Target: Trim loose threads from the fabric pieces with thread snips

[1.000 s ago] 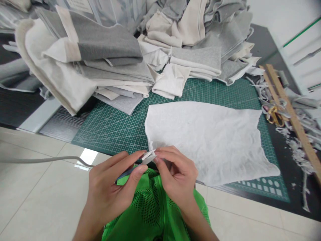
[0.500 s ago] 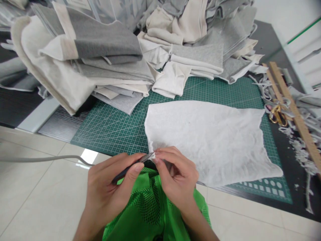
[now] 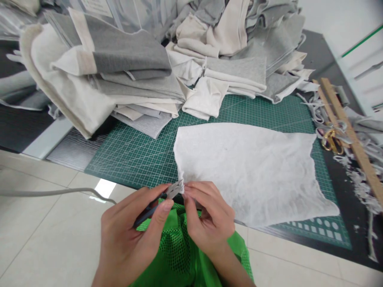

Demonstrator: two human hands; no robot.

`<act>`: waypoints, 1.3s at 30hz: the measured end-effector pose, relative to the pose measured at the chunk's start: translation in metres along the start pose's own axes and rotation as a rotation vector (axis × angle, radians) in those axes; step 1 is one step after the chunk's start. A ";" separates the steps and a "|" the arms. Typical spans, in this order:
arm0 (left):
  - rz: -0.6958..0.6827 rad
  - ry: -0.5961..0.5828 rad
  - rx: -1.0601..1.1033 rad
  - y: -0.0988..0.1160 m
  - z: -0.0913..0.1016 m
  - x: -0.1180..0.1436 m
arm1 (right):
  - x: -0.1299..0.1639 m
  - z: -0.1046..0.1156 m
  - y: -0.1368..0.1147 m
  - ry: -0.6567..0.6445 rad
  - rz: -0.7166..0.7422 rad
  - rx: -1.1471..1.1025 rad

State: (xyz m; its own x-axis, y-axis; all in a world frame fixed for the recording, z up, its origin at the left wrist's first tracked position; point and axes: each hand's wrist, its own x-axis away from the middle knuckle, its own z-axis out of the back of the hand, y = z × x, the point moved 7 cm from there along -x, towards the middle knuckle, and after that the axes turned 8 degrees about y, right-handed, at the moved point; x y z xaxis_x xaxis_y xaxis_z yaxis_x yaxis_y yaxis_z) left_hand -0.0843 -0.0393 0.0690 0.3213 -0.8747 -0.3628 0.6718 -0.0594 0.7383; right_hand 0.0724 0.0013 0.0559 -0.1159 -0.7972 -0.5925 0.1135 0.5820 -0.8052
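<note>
Nearest the camera, a green mesh garment (image 3: 182, 255) covers the person's front, just below both hands. The left hand (image 3: 128, 239) is curled around a dark-handled cutter (image 3: 149, 209), thumb and forefinger pinching the handle, with the pale blade end (image 3: 175, 190) pointing up toward the bench's near edge. The right hand (image 3: 209, 219) meets it from the other side: its fingertips (image 3: 191, 190) are closed narrowly on the near left corner of a white fabric piece (image 3: 248, 167), right against the blade end. Whether the blade is actually touching the cloth cannot be told, since the fingers crowd that spot.

The white fabric piece lies flat on a green cutting mat (image 3: 134, 155) that covers the middle of the bench, its near left corner hanging at the bench's near edge and its right side reaching toward the mat's right border. The cloth's edges are uneven and its near right corner tapers to a point over the printed shapes on the mat.

Left of the hands, a grey cable (image 3: 54, 192) runs across the pale tiled floor (image 3: 44, 239) below the bench.

At the right edge of the bench lie a wooden ruler (image 3: 356, 143) set lengthwise, gold-handled scissors (image 3: 330, 139) beside it, and a scatter of fabric trimmings (image 3: 359, 183).

Along the far side of the bench, stacks of folded grey and cream fabric (image 3: 128, 71) overlap the far edge of the mat, piled high toward the far left corner.
</note>
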 end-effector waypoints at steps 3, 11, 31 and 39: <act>-0.009 -0.024 -0.008 0.002 -0.003 0.000 | 0.001 -0.001 -0.002 -0.001 0.042 0.021; -0.020 -0.017 -0.010 0.001 -0.003 0.002 | 0.000 -0.001 0.000 -0.009 0.015 0.041; -0.056 -0.093 0.041 -0.007 -0.012 -0.014 | -0.002 0.000 0.001 -0.011 -0.021 0.030; -0.013 -0.057 0.067 -0.020 -0.010 -0.016 | -0.002 0.000 0.001 -0.015 -0.023 0.017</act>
State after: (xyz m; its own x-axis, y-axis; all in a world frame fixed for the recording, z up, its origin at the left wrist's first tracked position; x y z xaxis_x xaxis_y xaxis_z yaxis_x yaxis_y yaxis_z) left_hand -0.0959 -0.0192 0.0546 0.2728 -0.8996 -0.3409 0.6290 -0.1014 0.7708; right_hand 0.0726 0.0033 0.0560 -0.1035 -0.8126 -0.5736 0.1281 0.5610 -0.8178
